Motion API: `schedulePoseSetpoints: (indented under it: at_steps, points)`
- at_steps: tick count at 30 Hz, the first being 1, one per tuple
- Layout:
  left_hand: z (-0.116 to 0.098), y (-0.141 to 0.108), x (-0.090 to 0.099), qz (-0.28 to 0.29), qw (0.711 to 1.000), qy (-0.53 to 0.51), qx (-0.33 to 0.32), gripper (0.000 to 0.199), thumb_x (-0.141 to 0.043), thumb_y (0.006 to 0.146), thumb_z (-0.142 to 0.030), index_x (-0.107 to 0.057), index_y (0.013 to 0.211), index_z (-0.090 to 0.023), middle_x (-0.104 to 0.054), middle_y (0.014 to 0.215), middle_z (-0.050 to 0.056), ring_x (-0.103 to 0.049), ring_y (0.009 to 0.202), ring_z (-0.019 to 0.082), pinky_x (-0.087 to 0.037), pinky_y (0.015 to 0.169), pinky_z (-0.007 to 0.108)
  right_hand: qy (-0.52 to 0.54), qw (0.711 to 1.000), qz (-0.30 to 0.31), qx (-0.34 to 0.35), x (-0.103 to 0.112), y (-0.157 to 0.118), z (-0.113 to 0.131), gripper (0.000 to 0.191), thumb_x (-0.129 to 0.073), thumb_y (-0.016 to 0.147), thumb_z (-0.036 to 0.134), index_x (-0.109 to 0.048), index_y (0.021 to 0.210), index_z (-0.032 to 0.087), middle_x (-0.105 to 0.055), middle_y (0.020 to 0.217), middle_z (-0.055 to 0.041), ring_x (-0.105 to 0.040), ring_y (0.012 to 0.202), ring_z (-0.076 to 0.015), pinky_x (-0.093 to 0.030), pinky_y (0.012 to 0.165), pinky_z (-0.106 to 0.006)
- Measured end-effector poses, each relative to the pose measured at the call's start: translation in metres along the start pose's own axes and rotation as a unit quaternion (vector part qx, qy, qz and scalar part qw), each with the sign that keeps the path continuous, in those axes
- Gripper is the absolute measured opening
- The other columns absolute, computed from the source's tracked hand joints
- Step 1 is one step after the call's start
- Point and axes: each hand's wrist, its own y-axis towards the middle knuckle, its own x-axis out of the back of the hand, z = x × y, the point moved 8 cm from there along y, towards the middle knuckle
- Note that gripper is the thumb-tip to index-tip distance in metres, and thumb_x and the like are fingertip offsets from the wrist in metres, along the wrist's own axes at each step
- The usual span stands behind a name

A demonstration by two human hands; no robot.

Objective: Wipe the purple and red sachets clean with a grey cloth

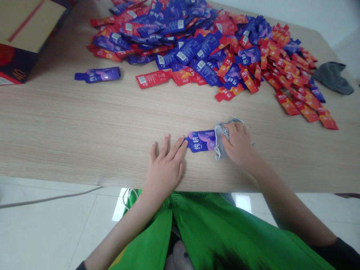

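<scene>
A purple sachet (200, 141) with white lettering lies flat on the table near its front edge. My left hand (167, 163) rests with fingers spread, its fingertips pressing the sachet's narrow neck at the left end. Over the sachet's right end sits a bunched grey cloth (221, 140) with a pale edge. My right hand (239, 144) has its fingers closed on that cloth, pressing it down. The part of the sachet under the cloth is hidden.
A large heap of red and purple sachets (197, 48) covers the back of the wooden table (70, 131). One purple sachet (102, 75) lies apart at left. A cardboard box (28, 26) stands back left, a dark grey cloth (333, 78) far right. A cable (56, 197) runs below.
</scene>
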Motion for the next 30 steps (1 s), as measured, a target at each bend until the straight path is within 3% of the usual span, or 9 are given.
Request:
schedulePoseSetpoints:
  at_steps: [4,7,10,14,22,30]
  points:
    - [0.003,0.0,0.001,0.011,1.0,-0.005,-0.023,0.052,-0.035,0.102,-0.029,-0.038,0.153,-0.026,-0.037,0.16,-0.003,-0.028,0.15,0.037,-0.026,0.115,0.064,0.066,0.996,-0.028,0.052,0.019,0.011,0.039,0.023,-0.043,0.094,0.025,-0.055,0.112,0.017,-0.056,0.111,-0.0155,-0.05,0.103,-0.0303,-0.041,0.09,-0.047]
    - [0.005,0.0,0.001,0.012,1.0,-0.001,-0.021,0.05,-0.035,0.102,-0.03,-0.043,0.151,-0.025,-0.043,0.157,0.0,-0.028,0.15,0.037,-0.025,0.116,0.064,0.062,0.991,0.016,0.114,0.004,0.01,0.082,0.025,-0.046,0.093,0.025,-0.056,0.115,0.018,-0.055,0.115,-0.0148,-0.049,0.106,-0.0301,-0.039,0.09,-0.044]
    - [0.004,0.0,0.0,0.013,1.0,0.005,-0.019,0.047,-0.035,0.102,-0.029,-0.05,0.146,-0.023,-0.048,0.154,0.003,-0.029,0.15,0.037,-0.023,0.117,0.063,-0.001,0.989,0.051,0.136,-0.019,0.006,0.103,0.029,-0.052,0.092,0.029,-0.057,0.118,0.018,-0.054,0.121,-0.0159,-0.048,0.105,-0.0318,-0.037,0.087,-0.045]
    - [0.002,0.0,0.0,0.013,1.0,0.002,-0.021,0.049,-0.037,0.101,-0.028,-0.047,0.149,-0.023,-0.047,0.155,0.002,-0.029,0.149,0.038,-0.022,0.117,0.064,-0.038,0.991,0.058,0.115,-0.03,0.006,0.097,0.032,-0.053,0.092,0.032,-0.057,0.12,0.019,-0.054,0.121,-0.0159,-0.047,0.103,-0.0318,-0.035,0.085,-0.044]
    - [0.001,-0.001,0.002,0.025,1.0,-0.004,-0.01,0.054,-0.038,0.101,-0.027,-0.037,0.154,-0.027,-0.04,0.159,-0.003,-0.026,0.151,0.037,-0.02,0.118,0.064,-0.043,0.995,0.037,0.086,-0.023,0.003,0.08,0.032,-0.048,0.093,0.031,-0.057,0.121,0.017,-0.054,0.12,-0.0168,-0.048,0.102,-0.0323,-0.037,0.085,-0.046]
    - [0.002,0.0,0.002,0.022,1.0,-0.005,-0.011,0.056,-0.042,0.099,-0.026,-0.036,0.155,-0.029,-0.041,0.158,-0.002,-0.027,0.151,0.036,-0.02,0.119,0.062,-0.024,1.0,0.006,0.002,-0.019,-0.011,0.03,0.033,-0.045,0.094,0.029,-0.055,0.122,0.015,-0.052,0.124,-0.0207,-0.048,0.104,-0.0356,-0.04,0.087,-0.053]
